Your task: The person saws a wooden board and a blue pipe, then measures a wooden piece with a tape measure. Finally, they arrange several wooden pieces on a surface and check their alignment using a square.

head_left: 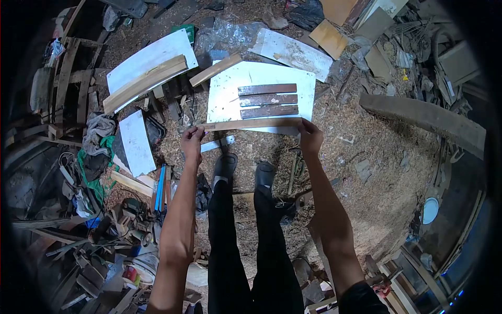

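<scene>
A long, narrow wooden strip [251, 124] stretches level between my two hands. Its left end is pinched by my left hand [192, 142], and its right end is gripped by my right hand [310, 137]. Just beyond the strip lies a white board [222, 97], whose near edge the strip overlaps in this view. Three short dark brown wooden slats [268, 99] rest on that board, roughly parallel, one above another. Close by my left hand, a small white strip with holes [218, 143] lies on the ground.
Wood shavings [376, 178] cover the floor. A thick plank [423, 118] lies at right, and a long plank [144, 83] rests over a white panel [151, 57] at upper left. Scrap and tools [130, 220] crowd the lower left. A white bowl [430, 210] sits far right.
</scene>
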`<action>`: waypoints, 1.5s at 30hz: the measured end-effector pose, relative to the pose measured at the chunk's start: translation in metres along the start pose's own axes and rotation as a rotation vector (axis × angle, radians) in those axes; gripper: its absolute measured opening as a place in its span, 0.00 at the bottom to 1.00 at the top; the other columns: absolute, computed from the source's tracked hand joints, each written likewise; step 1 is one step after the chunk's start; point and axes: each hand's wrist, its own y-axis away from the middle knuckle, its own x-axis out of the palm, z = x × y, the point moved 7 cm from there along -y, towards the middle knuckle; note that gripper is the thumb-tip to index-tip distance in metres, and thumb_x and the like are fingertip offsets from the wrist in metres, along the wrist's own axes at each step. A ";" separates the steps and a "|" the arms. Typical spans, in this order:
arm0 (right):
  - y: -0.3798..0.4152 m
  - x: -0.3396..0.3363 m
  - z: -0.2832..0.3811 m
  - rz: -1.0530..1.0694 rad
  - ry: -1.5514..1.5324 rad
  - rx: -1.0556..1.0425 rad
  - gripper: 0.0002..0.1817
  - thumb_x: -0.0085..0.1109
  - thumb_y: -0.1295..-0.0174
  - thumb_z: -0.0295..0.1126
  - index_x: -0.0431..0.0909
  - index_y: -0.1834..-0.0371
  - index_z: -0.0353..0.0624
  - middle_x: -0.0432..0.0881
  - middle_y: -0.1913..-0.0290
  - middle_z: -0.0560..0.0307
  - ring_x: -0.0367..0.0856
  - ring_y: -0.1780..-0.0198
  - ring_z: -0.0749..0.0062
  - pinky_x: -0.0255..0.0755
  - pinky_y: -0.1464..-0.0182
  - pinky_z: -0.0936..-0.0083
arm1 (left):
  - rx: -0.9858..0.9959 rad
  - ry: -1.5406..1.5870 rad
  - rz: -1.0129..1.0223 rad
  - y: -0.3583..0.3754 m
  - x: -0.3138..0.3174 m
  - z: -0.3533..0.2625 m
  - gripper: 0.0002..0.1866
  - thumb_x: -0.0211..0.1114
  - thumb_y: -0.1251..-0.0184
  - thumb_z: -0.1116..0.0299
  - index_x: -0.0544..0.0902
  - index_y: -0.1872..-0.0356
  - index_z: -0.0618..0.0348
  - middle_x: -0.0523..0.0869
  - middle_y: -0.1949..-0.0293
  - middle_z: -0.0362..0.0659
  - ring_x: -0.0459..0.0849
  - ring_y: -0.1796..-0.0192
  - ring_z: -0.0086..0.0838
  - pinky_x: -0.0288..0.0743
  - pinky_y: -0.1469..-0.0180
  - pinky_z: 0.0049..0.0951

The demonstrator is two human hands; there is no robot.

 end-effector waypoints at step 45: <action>0.179 0.182 -0.161 1.128 0.714 -0.592 0.10 0.57 0.37 0.35 0.81 0.58 0.43 0.83 0.65 0.38 0.82 0.60 0.41 0.76 0.59 0.53 | -0.236 -0.657 -0.044 0.065 -0.233 0.210 0.20 0.67 0.43 0.59 0.82 0.56 0.65 0.87 0.62 0.56 0.85 0.56 0.47 0.76 0.50 0.39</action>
